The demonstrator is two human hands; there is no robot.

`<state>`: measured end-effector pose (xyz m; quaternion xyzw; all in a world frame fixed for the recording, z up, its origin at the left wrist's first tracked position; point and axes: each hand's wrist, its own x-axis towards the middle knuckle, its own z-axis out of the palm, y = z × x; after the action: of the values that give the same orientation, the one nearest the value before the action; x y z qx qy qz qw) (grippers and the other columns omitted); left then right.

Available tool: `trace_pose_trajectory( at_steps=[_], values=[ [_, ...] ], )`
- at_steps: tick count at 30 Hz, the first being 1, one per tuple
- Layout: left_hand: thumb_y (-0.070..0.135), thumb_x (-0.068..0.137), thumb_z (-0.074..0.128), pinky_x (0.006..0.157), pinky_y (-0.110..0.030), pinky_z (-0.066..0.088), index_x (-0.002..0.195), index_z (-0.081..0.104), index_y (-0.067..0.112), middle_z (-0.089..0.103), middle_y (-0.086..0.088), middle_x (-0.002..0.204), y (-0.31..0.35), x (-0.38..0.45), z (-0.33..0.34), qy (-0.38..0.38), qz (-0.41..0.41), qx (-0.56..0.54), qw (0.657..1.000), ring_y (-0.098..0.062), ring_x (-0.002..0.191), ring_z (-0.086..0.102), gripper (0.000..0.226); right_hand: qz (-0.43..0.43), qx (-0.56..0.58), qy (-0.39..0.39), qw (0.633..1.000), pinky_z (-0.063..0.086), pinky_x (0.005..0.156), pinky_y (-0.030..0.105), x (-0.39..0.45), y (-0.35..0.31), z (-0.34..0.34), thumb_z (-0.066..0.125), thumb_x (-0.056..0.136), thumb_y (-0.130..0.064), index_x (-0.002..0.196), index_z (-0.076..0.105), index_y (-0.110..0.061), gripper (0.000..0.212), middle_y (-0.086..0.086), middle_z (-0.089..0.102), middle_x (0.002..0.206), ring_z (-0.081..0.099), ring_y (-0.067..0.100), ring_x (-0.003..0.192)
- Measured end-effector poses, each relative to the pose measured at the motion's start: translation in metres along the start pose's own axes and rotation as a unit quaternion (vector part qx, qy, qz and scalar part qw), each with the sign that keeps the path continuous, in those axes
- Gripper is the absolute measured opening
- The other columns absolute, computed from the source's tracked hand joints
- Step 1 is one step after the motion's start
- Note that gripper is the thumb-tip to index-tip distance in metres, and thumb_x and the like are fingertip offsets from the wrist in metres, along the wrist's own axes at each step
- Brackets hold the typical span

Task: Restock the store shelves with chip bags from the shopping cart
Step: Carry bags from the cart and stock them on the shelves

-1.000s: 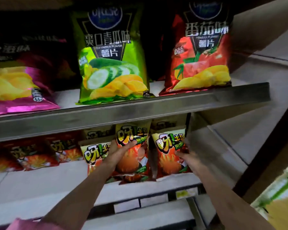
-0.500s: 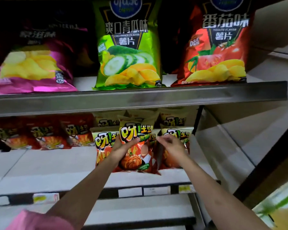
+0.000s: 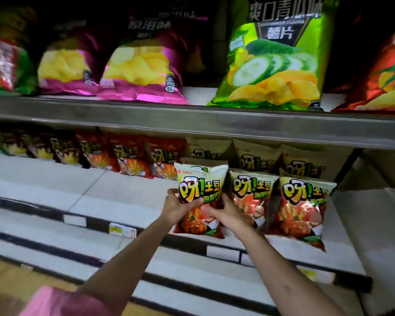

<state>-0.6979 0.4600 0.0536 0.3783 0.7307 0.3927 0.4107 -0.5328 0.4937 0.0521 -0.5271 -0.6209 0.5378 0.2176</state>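
1. Both hands have shifted leftward onto one chip bag (image 3: pixel 200 197) at the front of the lower shelf (image 3: pixel 114 197).
2. Left hand (image 3: pixel 177 207) and right hand (image 3: pixel 226 212) grip its sides.
3. Light, puffy, crushable, likely slippery film: best held gently by the edges.

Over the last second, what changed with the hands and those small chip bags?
The right hand left the rightmost front bag and joined the left hand on the leftmost front bag; both now grip it. The camera view swung left. The big cucumber chip bag above stayed put.
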Motion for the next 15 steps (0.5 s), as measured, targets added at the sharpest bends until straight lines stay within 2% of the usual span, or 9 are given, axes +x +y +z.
trace_pose_trajectory(
  at_steps=[3, 5, 8, 10, 11, 13, 15],
  values=[
    [0.037, 0.065, 0.087, 0.097, -0.039, 0.049, 0.119, 0.031, 0.009, 0.058, -0.006, 0.118, -0.003, -0.008, -0.004, 0.003, -0.017, -0.005, 1.0, -0.02, 0.109, 0.058, 0.083, 0.014, -0.01, -0.022, 1.0, 0.041, 0.104, 0.033, 0.006, 0.006, 0.013, 0.073, 0.081, -0.037, 0.141, 0.039, -0.021, 0.071, 0.001, 0.05, 0.14, 0.049, 0.021, 0.127],
    [0.034, 0.07, 0.083, 0.095, -0.035, 0.048, 0.12, 0.035, 0.009, 0.057, -0.003, 0.118, -0.009, -0.007, -0.005, 0.005, -0.019, 0.012, 1.0, -0.018, 0.108, 0.056, 0.074, 0.029, -0.033, -0.028, 0.999, 0.042, 0.104, 0.036, 0.01, 0.009, 0.018, 0.074, 0.078, -0.041, 0.14, 0.04, -0.024, 0.072, -0.001, 0.052, 0.138, 0.051, 0.021, 0.125],
    [0.036, 0.073, 0.08, 0.094, -0.037, 0.048, 0.122, 0.037, 0.009, 0.055, -0.003, 0.119, -0.013, -0.004, -0.006, -0.004, -0.019, 0.031, 0.999, -0.02, 0.112, 0.055, 0.071, 0.036, -0.052, -0.032, 0.998, 0.042, 0.106, 0.04, 0.013, 0.011, 0.022, 0.077, 0.072, -0.047, 0.138, 0.041, -0.028, 0.078, -0.003, 0.053, 0.137, 0.051, 0.019, 0.124],
    [0.033, 0.074, 0.08, 0.094, -0.037, 0.048, 0.119, 0.035, 0.01, 0.055, -0.005, 0.119, -0.012, -0.004, -0.006, -0.014, -0.014, 0.032, 0.999, -0.022, 0.113, 0.055, 0.068, 0.045, -0.072, -0.007, 0.996, 0.038, 0.109, 0.045, 0.012, 0.009, 0.023, 0.078, 0.06, -0.061, 0.142, 0.033, -0.032, 0.098, 0.001, 0.043, 0.145, 0.042, 0.024, 0.133],
    [0.031, 0.074, 0.08, 0.095, -0.038, 0.048, 0.117, 0.034, 0.011, 0.055, -0.006, 0.12, -0.012, -0.004, -0.006, -0.017, -0.011, 0.032, 0.999, -0.022, 0.114, 0.055, 0.066, 0.05, -0.093, 0.006, 0.994, 0.032, 0.113, 0.047, 0.008, 0.005, 0.023, 0.077, 0.059, -0.063, 0.146, 0.025, -0.03, 0.106, 0.006, 0.031, 0.152, 0.032, 0.028, 0.139],
    [0.03, 0.071, 0.082, 0.096, -0.04, 0.048, 0.115, 0.033, 0.012, 0.055, -0.007, 0.122, -0.011, -0.003, -0.009, -0.019, -0.001, 0.028, 0.999, -0.023, 0.114, 0.055, 0.068, 0.064, -0.119, 0.032, 0.99, 0.019, 0.117, 0.047, -0.003, -0.005, 0.021, 0.076, 0.071, -0.054, 0.152, 0.004, -0.023, 0.113, 0.01, 0.006, 0.159, 0.01, 0.032, 0.146],
    [0.034, 0.068, 0.084, 0.098, -0.042, 0.048, 0.123, 0.034, 0.009, 0.052, -0.01, 0.127, -0.009, -0.004, -0.015, -0.02, 0.013, 0.013, 1.0, -0.025, 0.116, 0.054, 0.079, 0.06, -0.132, 0.073, 0.987, 0.015, 0.117, 0.048, -0.011, -0.013, 0.018, 0.074, 0.075, -0.05, 0.152, -0.007, -0.02, 0.117, 0.013, -0.003, 0.159, 0.0, 0.033, 0.147]
  ],
)
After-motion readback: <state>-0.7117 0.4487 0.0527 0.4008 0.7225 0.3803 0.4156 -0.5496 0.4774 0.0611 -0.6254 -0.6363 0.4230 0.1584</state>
